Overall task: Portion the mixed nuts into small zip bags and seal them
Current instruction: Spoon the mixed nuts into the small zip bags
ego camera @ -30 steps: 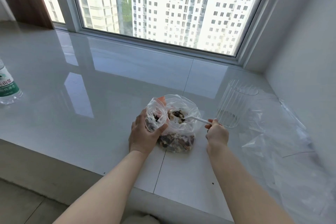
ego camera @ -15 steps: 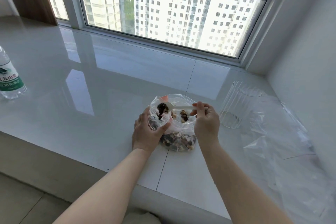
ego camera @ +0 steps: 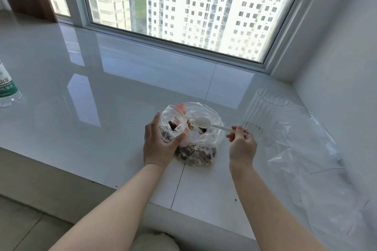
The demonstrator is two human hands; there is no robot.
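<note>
left hand [ego camera: 158, 144] grips a small zip bag [ego camera: 171, 126], fingers and thumb curled round it, mouth held open and facing up; a few dark nuts already in it. right hand [ego camera: 241, 144] pinches the handle end of a white plastic spoon [ego camera: 212, 125] between thumb and fingertips, other fingers loosely curled.

key relation: spoon's long axis runs roughly left-right, bowl end pointing toward the left hand, bowl sitting over the open mouth of the large bag of mixed nuts [ego camera: 196, 152]. bowl looks empty. the large bag stands on the white countertop [ego camera: 102, 91] between the hands, touching the small bag, which sits just left of the spoon bowl.

judgement: next move is dip down into the nuts, then a short carry left. risk: small bag's mouth collapsing, nuts spilling on the counter.

clear ribbed tumbler [ego camera: 263, 114] and loose plastic sheet [ego camera: 306, 159] at right, water bottle [ego camera: 7, 87] far left.
</note>
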